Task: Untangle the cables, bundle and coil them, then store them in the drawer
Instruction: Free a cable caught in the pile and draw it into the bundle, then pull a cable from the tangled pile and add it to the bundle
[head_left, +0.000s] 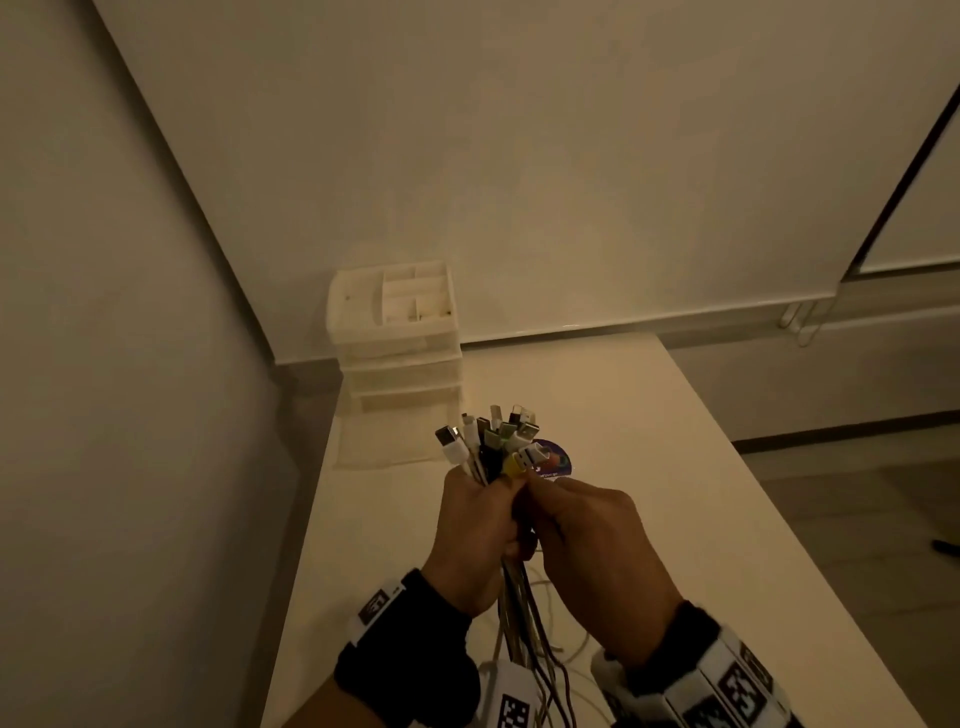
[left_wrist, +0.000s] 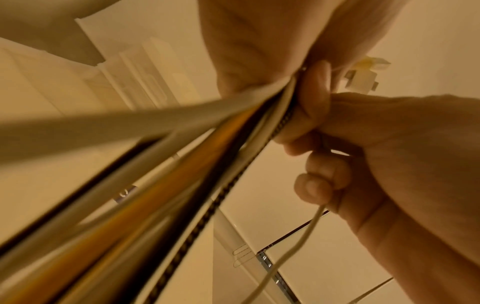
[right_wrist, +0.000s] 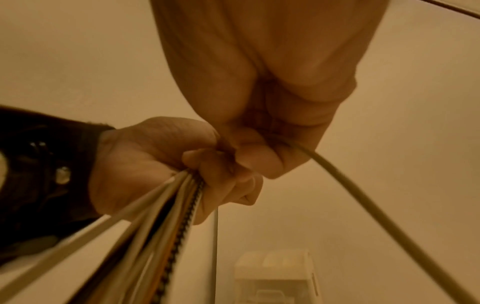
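Note:
A bundle of cables in white, black and yellow stands upright over the table, its plugs fanned out at the top. My left hand grips the bundle in a fist just under the plugs; the strands hang down from it toward the wrists. My right hand presses against the left, fingers curled round one thin white cable that trails down from its fist. The white drawer unit stands at the table's far left corner, its bottom drawer pulled out.
The white table runs away from me, its left edge close to the wall. A round purple object lies on it just behind the plugs. Loose cable ends rest on the table under my wrists. Floor lies to the right.

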